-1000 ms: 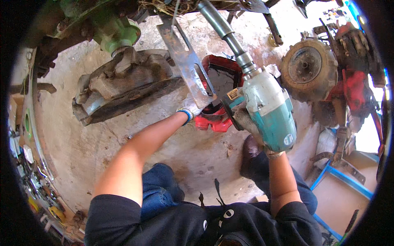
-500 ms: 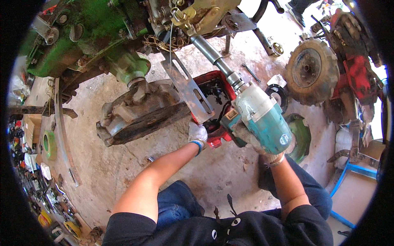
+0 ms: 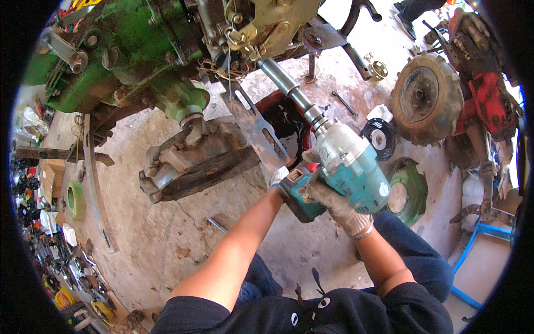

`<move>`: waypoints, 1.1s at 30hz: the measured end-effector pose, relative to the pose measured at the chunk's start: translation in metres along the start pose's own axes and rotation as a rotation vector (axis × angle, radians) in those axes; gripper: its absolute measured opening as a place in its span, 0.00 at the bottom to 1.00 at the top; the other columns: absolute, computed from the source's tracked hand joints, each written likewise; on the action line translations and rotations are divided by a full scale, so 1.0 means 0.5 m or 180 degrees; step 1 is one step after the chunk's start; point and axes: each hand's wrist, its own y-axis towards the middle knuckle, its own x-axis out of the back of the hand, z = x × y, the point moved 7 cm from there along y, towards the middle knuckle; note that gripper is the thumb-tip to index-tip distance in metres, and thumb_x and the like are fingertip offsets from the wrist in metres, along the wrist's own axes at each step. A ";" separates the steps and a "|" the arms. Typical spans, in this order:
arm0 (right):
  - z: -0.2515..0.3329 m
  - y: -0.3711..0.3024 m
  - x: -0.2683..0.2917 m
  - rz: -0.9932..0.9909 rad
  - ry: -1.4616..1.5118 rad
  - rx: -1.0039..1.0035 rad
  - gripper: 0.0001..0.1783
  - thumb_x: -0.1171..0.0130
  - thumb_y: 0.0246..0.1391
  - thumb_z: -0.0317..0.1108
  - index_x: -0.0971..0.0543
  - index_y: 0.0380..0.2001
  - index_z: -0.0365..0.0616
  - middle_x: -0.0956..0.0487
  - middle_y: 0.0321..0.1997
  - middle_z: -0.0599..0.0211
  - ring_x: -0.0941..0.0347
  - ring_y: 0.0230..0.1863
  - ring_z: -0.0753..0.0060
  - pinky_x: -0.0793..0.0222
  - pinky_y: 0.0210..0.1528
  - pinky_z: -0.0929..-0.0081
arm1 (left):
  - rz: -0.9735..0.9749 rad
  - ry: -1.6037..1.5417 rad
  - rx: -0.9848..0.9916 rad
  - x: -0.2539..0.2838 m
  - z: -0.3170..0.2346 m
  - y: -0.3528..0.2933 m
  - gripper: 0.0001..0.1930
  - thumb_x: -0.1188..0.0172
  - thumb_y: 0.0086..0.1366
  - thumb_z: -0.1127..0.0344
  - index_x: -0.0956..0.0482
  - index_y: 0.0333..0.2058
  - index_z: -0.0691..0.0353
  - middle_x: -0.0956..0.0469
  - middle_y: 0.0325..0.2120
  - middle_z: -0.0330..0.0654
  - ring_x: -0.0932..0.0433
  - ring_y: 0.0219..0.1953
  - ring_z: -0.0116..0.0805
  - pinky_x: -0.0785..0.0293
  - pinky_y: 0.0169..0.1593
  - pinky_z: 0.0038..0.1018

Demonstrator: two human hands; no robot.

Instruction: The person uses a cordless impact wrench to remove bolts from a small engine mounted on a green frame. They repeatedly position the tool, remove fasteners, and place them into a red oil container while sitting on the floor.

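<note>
My gloved right hand [image 3: 339, 206] is closed around the handle of a teal and grey cordless impact wrench [image 3: 356, 167]. A long steel socket extension [image 3: 286, 83] runs from its nose up to a yellowish metal plate [image 3: 272, 25] on the green machine [image 3: 122, 61]. The tip is hidden beneath that plate. My gloved left hand [image 3: 276, 176] is at the lower end of a slotted metal bar [image 3: 253, 122]; the wrench's battery [image 3: 300, 197] hides most of its fingers. Behind the bar lies a red basin [image 3: 307, 119] of dark liquid.
A heavy rusty casting [image 3: 197, 156] lies left of the basin. To the right are a black ring-shaped part [image 3: 378, 138], a green round housing [image 3: 409, 192] and a wheeled red machine [image 3: 492, 100]. A wrench [image 3: 344, 104] and a metal rod [image 3: 217, 225] lie on the floor.
The wrench's battery end has swung left and toward me, now covering most of my left hand. My right hand's fingers have come into view on the handle. The whole view has shifted slightly.
</note>
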 end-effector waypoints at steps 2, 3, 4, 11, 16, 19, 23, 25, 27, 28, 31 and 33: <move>0.029 0.001 0.001 -0.0114 -0.0363 0.0208 0.23 0.30 0.51 0.38 0.22 0.49 0.42 0.20 0.41 0.68 0.24 0.40 0.74 0.27 0.46 0.73 | 0.0118 0.0210 -0.0114 -0.029 -0.045 -0.066 0.29 0.46 0.67 0.44 0.30 0.59 0.58 0.25 0.54 0.46 0.24 0.53 0.42 0.27 0.57 0.42; 0.047 0.000 0.001 -0.0074 -0.0685 0.0365 0.24 0.31 0.51 0.35 0.24 0.50 0.39 0.21 0.35 0.70 0.25 0.35 0.75 0.27 0.42 0.75 | -0.0049 0.1249 -0.0726 -0.035 -0.080 -0.138 0.27 0.47 0.68 0.49 0.35 0.61 0.55 0.24 0.51 0.42 0.24 0.49 0.37 0.27 0.54 0.39; 0.061 0.000 -0.002 -0.0075 -0.0894 0.0510 0.26 0.30 0.50 0.35 0.24 0.52 0.41 0.21 0.40 0.68 0.25 0.40 0.74 0.27 0.45 0.73 | -0.0222 0.2287 -0.1338 -0.057 -0.116 -0.228 0.27 0.48 0.70 0.53 0.40 0.64 0.52 0.23 0.49 0.37 0.24 0.46 0.31 0.27 0.51 0.35; 0.051 0.001 -0.028 -0.0282 -0.0348 0.0196 0.30 0.30 0.48 0.29 0.27 0.56 0.46 0.22 0.52 0.66 0.25 0.48 0.72 0.26 0.50 0.68 | 0.0708 0.4549 -0.0578 -0.316 -0.215 -0.787 0.19 0.45 0.69 0.57 0.25 0.51 0.65 0.21 0.40 0.41 0.21 0.39 0.29 0.21 0.43 0.27; 0.051 0.006 -0.038 -0.0145 -0.0441 0.0280 0.25 0.32 0.50 0.28 0.24 0.52 0.46 0.20 0.47 0.68 0.25 0.45 0.74 0.25 0.48 0.71 | 0.0192 0.3970 -0.2886 -0.471 -0.291 -0.904 0.20 0.42 0.68 0.57 0.27 0.51 0.66 0.21 0.41 0.40 0.21 0.38 0.28 0.25 0.42 0.23; 0.033 0.003 -0.048 -0.0102 0.0330 0.0178 0.20 0.33 0.53 0.30 0.24 0.50 0.44 0.20 0.45 0.67 0.25 0.43 0.76 0.25 0.45 0.72 | -0.1184 0.5527 -0.3483 -0.486 -0.312 -0.862 0.30 0.40 0.66 0.60 0.39 0.62 0.66 0.24 0.47 0.46 0.25 0.51 0.40 0.30 0.55 0.34; -0.012 0.003 -0.069 -0.0199 0.1080 -0.0305 0.19 0.32 0.54 0.33 0.24 0.48 0.42 0.20 0.41 0.69 0.24 0.39 0.77 0.24 0.42 0.74 | 0.0276 0.2940 -0.3608 -0.479 -0.308 -0.785 0.42 0.37 0.62 0.67 0.52 0.69 0.66 0.32 0.58 0.49 0.32 0.59 0.38 0.38 0.62 0.32; -0.012 0.007 -0.076 -0.0162 0.1099 -0.0297 0.22 0.33 0.52 0.31 0.26 0.50 0.41 0.21 0.36 0.68 0.23 0.34 0.73 0.22 0.41 0.68 | 0.0437 0.2917 -0.3710 -0.480 -0.305 -0.769 0.40 0.40 0.62 0.72 0.53 0.69 0.67 0.32 0.48 0.41 0.30 0.48 0.29 0.32 0.53 0.27; -0.006 0.008 -0.086 -0.0090 0.1368 -0.0379 0.22 0.34 0.51 0.28 0.27 0.50 0.40 0.21 0.32 0.67 0.22 0.31 0.70 0.21 0.41 0.63 | 0.0496 0.2673 -0.3666 -0.474 -0.301 -0.759 0.40 0.40 0.61 0.75 0.52 0.69 0.68 0.33 0.41 0.38 0.32 0.41 0.25 0.31 0.48 0.24; 0.001 0.006 -0.094 0.0020 0.1640 -0.0403 0.21 0.35 0.52 0.27 0.28 0.49 0.40 0.21 0.31 0.66 0.22 0.31 0.69 0.21 0.42 0.61 | 0.0515 0.2616 -0.3763 -0.474 -0.301 -0.759 0.40 0.40 0.61 0.76 0.52 0.68 0.68 0.34 0.39 0.37 0.34 0.39 0.24 0.32 0.46 0.22; 0.016 -0.011 -0.117 0.0006 0.1902 -0.0366 0.19 0.36 0.52 0.27 0.28 0.48 0.40 0.22 0.28 0.65 0.22 0.28 0.67 0.21 0.42 0.57 | 0.0348 0.2806 -0.3808 -0.472 -0.304 -0.761 0.39 0.40 0.60 0.77 0.50 0.68 0.68 0.35 0.35 0.35 0.35 0.37 0.24 0.32 0.44 0.21; 0.012 -0.020 -0.140 -0.0073 0.1927 -0.0319 0.21 0.37 0.52 0.27 0.29 0.48 0.39 0.23 0.26 0.65 0.23 0.27 0.67 0.21 0.42 0.59 | 0.0232 0.2992 -0.3761 -0.472 -0.307 -0.761 0.39 0.41 0.60 0.77 0.49 0.67 0.68 0.36 0.34 0.34 0.35 0.36 0.24 0.32 0.43 0.21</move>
